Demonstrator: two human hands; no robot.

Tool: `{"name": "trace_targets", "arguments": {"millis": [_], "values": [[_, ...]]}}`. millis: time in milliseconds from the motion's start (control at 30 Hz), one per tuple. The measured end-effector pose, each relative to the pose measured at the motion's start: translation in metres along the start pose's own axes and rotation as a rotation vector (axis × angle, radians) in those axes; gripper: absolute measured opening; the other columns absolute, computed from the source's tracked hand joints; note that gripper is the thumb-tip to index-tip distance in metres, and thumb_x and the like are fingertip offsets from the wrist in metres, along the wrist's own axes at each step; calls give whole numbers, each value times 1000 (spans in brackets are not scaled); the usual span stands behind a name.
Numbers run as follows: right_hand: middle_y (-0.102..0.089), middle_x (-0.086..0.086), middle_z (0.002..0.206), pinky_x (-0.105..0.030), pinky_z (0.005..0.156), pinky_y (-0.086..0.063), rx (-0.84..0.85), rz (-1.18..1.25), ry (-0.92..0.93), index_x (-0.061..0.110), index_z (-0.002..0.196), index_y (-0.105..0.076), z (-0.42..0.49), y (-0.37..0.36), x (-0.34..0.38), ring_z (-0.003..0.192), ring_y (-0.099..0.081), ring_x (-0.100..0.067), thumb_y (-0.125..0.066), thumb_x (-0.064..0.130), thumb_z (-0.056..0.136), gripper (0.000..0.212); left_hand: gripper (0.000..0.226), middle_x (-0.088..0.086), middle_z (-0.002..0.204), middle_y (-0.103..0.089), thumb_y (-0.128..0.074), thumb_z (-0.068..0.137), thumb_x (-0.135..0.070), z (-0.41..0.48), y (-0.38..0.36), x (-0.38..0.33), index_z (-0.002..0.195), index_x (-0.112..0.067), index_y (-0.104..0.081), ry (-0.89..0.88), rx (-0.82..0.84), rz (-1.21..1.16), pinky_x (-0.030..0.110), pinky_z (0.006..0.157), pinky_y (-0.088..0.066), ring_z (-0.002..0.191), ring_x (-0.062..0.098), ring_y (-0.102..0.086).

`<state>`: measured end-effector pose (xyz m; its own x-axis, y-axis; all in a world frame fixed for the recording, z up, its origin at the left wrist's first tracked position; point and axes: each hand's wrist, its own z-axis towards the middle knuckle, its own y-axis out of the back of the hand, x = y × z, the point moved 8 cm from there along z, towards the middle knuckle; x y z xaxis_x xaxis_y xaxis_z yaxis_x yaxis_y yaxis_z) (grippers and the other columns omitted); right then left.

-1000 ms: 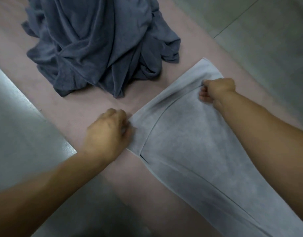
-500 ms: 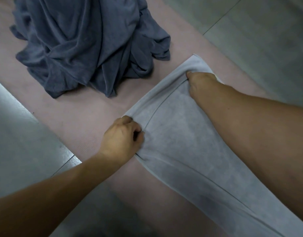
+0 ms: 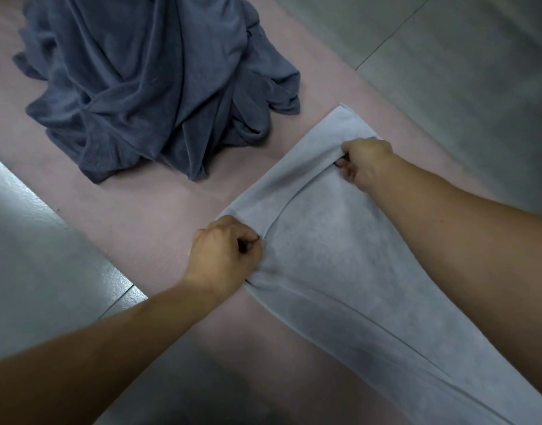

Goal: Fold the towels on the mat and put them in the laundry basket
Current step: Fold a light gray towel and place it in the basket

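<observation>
My right hand point(image 3: 366, 167) back from 1 o'clock corner; it and left hand point(image 3: 223, 256) pinch light grey towel point(image 3: 340, 256) hem: fold starting.

Indoor room, type unclear: grey tiled floor point(image 3: 447, 56) with grout lines, pink mat point(image 3: 125, 216) laid on it, towels on the mat. Floor-level laundry spot.

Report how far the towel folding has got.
Done: nothing finished shows; no basket is in view. In hand: the left hand and right hand grip the light towel on the mat. Left: the dark towel heap lies crumpled.
</observation>
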<state>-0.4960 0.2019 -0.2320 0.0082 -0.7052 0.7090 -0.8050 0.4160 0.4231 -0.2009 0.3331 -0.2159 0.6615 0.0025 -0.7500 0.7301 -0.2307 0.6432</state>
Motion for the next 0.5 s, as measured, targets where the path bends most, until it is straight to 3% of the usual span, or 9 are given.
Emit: {"name": "trace_targets", "arguments": {"millis": [133,300,400,500], "values": [[-67,-9,67,-23,40,-45,-57,-239,142,11,91,-61,1,35,-4,46,-60,-15,-77,19,85,19,14,-11,74,-65,-69,80,-23,-2,-5,-5,67,-23,-70,-41,23,112,42,72,-54,65,15,-60],[-69,-6,70,-32,55,-56,-43,-402,302,18,82,-57,8,38,0,51,-64,-20,-76,27,85,21,34,-10,71,-63,-45,83,-41,-6,-7,-14,65,-24,-69,-179,50,252,35,65,-52,62,15,-59],[-69,-5,71,-33,57,-55,-89,-363,352,23,81,-56,11,45,4,53,-65,-21,-77,29,83,22,30,-11,75,-60,-60,83,-52,-9,-3,-10,70,-26,-64,-169,79,285,31,66,-47,67,14,-57],[-68,-9,69,-26,44,-47,-128,-145,248,21,84,-51,14,50,1,48,-60,-18,-75,27,86,24,26,-7,77,-59,-73,81,-44,-12,-4,-4,70,-26,-59,-111,85,341,30,66,-42,71,20,-58]]}}
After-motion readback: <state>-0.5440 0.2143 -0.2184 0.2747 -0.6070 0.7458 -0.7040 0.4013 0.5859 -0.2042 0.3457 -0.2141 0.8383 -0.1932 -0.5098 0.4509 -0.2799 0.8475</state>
